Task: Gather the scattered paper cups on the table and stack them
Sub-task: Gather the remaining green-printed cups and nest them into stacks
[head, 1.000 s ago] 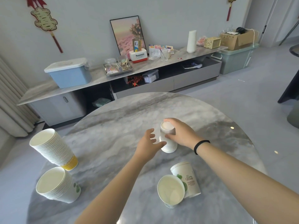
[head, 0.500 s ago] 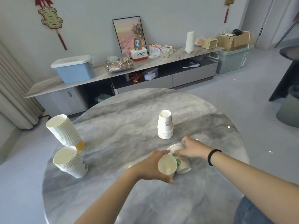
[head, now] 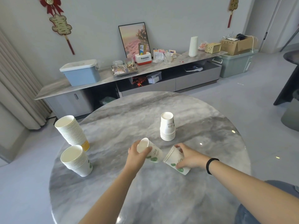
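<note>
My left hand (head: 135, 156) grips a white paper cup with green leaf print (head: 152, 152), tilted with its mouth toward the upper left, just above the round grey marble table (head: 145, 191). My right hand (head: 188, 156) grips a second leaf-print cup (head: 174, 161), tilted with its mouth to the left, apparently a few nested cups. The two cups sit side by side, a small gap between them. Behind them an upside-down stack of white cups (head: 167, 126) stands on the table.
Two leaning stacks of cups with mouths up stand at the table's left: a tall one (head: 71, 131) and a shorter one (head: 76, 160). A long low cabinet (head: 129, 78) with boxes and clutter runs along the far wall. A dark seat (head: 289, 88) is at right.
Both hands left the upside-down stack, came nearer, took hold of the two loose cups and lifted them apart. The camera view has shifted too.
</note>
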### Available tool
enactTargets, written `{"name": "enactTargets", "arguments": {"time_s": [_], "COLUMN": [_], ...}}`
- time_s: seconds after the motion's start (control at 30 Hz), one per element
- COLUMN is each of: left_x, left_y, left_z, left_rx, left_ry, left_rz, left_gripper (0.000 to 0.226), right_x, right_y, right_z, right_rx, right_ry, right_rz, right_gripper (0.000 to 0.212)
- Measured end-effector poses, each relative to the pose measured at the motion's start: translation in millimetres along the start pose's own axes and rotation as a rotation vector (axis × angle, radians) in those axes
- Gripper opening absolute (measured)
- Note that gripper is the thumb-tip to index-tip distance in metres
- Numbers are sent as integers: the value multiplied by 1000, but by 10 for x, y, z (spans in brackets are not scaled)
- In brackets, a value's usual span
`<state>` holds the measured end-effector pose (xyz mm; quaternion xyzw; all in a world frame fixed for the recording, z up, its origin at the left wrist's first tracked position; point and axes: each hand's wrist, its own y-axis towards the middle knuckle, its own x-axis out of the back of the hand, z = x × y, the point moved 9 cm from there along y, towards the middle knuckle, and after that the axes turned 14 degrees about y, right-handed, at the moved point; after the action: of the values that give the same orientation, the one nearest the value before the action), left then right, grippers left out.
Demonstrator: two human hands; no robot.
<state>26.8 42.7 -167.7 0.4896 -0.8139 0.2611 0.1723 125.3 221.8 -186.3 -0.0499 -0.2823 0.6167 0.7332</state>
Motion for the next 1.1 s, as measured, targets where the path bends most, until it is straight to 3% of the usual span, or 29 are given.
{"name": "enactTargets", "arguments": {"time_s": [0.13,0.3,0.4,0.53,0.67,0.77,0.87,1.1], "left_x": [-155,-469,-444,-164,-121,-182,-309,-459], "left_y": [-46,-22,129,358,635,836,989,1096], "left_z": [-152,-372,-599,-1100,-1420,-1425,-1210,-871], "left_rx": [-3,-52,-94,-257,-278,-244,-161,-38], "left_ry": [-198,-176,-177,-124,-107,-120,-106,-156], "left_rz": [214,400,321,2,-83,-77,-51,14], "left_gripper": [55,41,41,30,38,30,40,29], "right_x": [-120,8,302,796,1076,1036,957,868], "right_y": [-13,-19,23,-23,70,307,558,690], "right_z": [321,586,724,1031,1414,1579,1573,1845], "right_rx": [220,290,359,475,595,612,535,523], "right_ry": [-64,183,299,303,201,37,-65,-508], "right_rz": [51,-23,-172,-468,-639,-642,-599,-648], "right_gripper": [74,69,62,57,60,68,80,64]}}
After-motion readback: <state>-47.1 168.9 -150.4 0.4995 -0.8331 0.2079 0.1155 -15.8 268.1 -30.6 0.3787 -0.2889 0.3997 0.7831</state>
